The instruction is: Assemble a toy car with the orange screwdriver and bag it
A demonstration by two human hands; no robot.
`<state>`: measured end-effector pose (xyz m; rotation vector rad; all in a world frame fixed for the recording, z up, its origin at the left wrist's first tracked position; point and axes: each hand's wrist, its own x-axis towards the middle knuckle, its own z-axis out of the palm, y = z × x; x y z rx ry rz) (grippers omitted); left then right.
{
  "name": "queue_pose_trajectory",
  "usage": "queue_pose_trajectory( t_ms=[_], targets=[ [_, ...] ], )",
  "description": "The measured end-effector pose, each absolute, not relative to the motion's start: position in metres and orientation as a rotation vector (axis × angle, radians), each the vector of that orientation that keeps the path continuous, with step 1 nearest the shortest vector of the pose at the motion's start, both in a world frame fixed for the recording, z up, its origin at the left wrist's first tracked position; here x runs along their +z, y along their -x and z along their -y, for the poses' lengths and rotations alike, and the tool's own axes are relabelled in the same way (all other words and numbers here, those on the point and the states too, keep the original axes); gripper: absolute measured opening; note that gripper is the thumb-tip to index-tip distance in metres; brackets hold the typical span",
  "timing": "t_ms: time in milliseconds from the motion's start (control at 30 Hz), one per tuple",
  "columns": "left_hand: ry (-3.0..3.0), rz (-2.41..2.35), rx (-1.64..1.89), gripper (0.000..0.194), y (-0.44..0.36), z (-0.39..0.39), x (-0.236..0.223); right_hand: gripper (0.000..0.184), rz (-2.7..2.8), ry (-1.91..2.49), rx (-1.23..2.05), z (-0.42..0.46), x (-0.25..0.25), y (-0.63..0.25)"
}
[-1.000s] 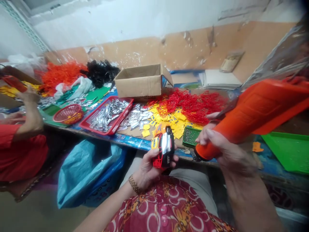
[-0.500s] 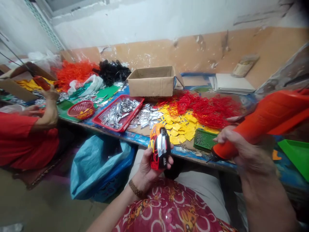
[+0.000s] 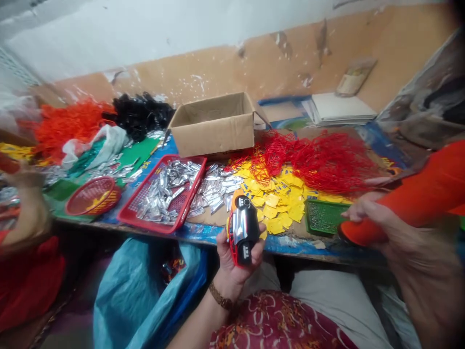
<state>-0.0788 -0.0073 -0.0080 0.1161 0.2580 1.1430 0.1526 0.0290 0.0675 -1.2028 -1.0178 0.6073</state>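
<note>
A small toy car (image 3: pixel 242 228), orange, red and black with a silver strip along its side, lies in my left hand (image 3: pixel 232 269), fingers closed round it. It is held in front of the table edge, with its wheels showing. My right hand (image 3: pixel 385 228) grips an orange electric screwdriver (image 3: pixel 410 203) at the right; its tip does not show clearly. Just left of that hand is a green tray (image 3: pixel 325 216) of small metal screws. Yellow flat pieces (image 3: pixel 279 198) and loose silver pieces (image 3: pixel 220 184) are spread behind the car.
A red tray (image 3: pixel 127 213) holds silver parts, beside a red basket (image 3: pixel 94 196). Behind stand a cardboard box (image 3: pixel 212 133) and tangled red frames (image 3: pixel 327 155). A blue sack (image 3: pixel 127 295) hangs open below the table edge. A co-worker's arm (image 3: pixel 27 208) is at far left.
My view has turned right and come closer to the table. The car has rotated in my left hand, showing more of its wheeled side. My right hand still holds the screwdriver.
</note>
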Motion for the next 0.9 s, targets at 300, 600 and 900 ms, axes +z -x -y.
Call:
queue_pose_trajectory(
  t_ms=[300,600,900],
  targets=[
    [-0.112,-0.15,1.047,0.081,0.086,-0.024,-0.005,0.018,0.857,1.311,0.567,-0.03,0.071,-0.138],
    [-0.228,-0.117,1.004,0.077,0.088,-0.015,-0.031,0.031,0.96,1.256,0.626,-0.021,0.069,-0.133],
    [-0.386,-0.344,1.045,0.06,0.074,0.016,-0.024,0.026,1.065,1.075,0.71,-0.019,0.072,-0.153]
  ],
)
